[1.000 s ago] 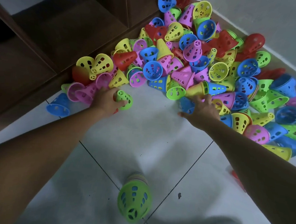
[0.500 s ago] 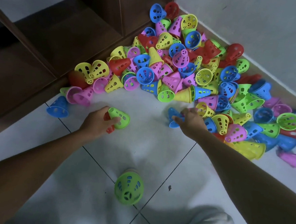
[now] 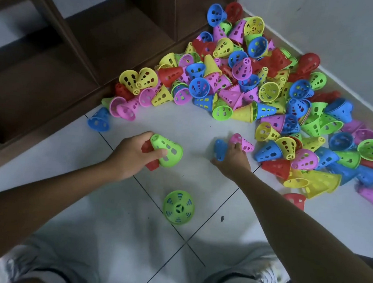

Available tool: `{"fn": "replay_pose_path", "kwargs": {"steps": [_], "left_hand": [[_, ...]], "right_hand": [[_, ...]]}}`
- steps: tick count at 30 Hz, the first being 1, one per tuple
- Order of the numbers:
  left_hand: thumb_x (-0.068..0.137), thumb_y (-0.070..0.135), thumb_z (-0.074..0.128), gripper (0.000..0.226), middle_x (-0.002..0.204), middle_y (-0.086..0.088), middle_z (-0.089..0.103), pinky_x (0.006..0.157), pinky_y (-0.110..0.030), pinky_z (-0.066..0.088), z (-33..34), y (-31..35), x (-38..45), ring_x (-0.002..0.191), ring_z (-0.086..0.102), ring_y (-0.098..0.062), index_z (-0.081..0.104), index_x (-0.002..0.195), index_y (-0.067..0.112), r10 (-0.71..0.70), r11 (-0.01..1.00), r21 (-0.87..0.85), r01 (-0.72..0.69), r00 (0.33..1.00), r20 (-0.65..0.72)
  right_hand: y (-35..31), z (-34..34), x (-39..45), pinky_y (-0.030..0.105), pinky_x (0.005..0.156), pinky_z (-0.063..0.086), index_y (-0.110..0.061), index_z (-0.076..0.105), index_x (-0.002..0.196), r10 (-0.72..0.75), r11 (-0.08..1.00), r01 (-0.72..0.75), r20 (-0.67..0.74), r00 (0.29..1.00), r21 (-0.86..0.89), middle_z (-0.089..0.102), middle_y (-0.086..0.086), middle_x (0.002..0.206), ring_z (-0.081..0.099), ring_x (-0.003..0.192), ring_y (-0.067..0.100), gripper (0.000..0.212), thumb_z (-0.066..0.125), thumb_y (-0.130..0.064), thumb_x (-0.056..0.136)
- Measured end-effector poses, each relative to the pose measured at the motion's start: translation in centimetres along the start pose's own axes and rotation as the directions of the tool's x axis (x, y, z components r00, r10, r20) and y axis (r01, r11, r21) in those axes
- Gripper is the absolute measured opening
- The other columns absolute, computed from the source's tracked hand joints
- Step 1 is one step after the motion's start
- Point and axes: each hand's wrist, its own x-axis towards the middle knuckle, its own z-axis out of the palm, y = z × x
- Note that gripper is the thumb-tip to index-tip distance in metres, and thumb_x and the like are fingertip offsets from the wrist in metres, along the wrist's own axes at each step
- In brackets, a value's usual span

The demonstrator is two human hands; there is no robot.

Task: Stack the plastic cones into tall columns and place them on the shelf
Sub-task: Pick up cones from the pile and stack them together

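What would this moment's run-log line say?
left hand: holds green cone, red cone | right hand: holds blue cone, pink cone | green stack: floor

2 hands (image 3: 131, 153) in view. Left holds 2 cones (green (image 3: 168, 150), red (image 3: 150, 158)), right 2 (blue (image 3: 220, 149), pink (image 3: 242, 143)). 1 green-topped stack (image 3: 178, 207) near. Far pile (image 3: 251, 84): too many to count.

The left hand (image 3: 134, 154) mostly hides a red cone (image 3: 149, 156).

bare forearms, light grey shorts (image 3: 58, 262) with dark trim.
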Motion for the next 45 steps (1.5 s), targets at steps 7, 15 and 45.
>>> {"fn": "replay_pose_path", "kwargs": {"steps": [7, 15, 45], "left_hand": [[0.089, 0.037, 0.075, 0.023, 0.098, 0.004, 0.077, 0.092, -0.047, 0.057, -3.0, 3.7, -3.1, 0.094, 0.073, -0.014, 0.069, 0.105, 0.021, 0.074, 0.994, -0.082, -0.068, 0.994, 0.076], [0.087, 0.043, 0.075, 0.025, 0.083, 0.003, 0.073, 0.072, -0.035, 0.054, -5.4, 8.2, -6.3, 0.078, 0.069, -0.011, 0.063, 0.092, 0.020, 0.239, 0.968, 0.041, -0.248, 0.959, 0.155], [0.062, 0.054, 0.091, 0.059, 0.114, 0.005, 0.054, 0.090, -0.023, 0.052, -2.7, 8.4, -9.1, 0.103, 0.059, -0.006, 0.062, 0.112, 0.042, 0.268, 0.952, 0.076, -0.298, 0.926, 0.267]], "right_hand": [[0.4, -1.8, -3.4, 0.043, 0.102, 0.044, -0.004, 0.036, 0.145, -0.097, 0.990, 0.109, -0.131, 0.987, 0.087, 0.043, 0.016, 0.140, 0.051, 0.122, 0.035, 0.091, 0.069, -0.062, 0.084], [-4.0, -7.5, -8.3, 0.036, 0.097, 0.044, -0.011, 0.046, 0.133, -0.190, 0.937, 0.268, -0.317, 0.929, 0.223, 0.049, 0.005, 0.127, 0.050, 0.113, 0.022, 0.076, 0.066, -0.066, 0.084], [-6.2, -13.1, -24.3, 0.034, 0.078, 0.049, -0.024, 0.057, 0.102, -0.173, 0.823, 0.356, -0.402, 0.899, 0.443, 0.058, -0.004, 0.096, 0.058, 0.092, 0.019, 0.064, 0.059, -0.082, 0.074]]}}
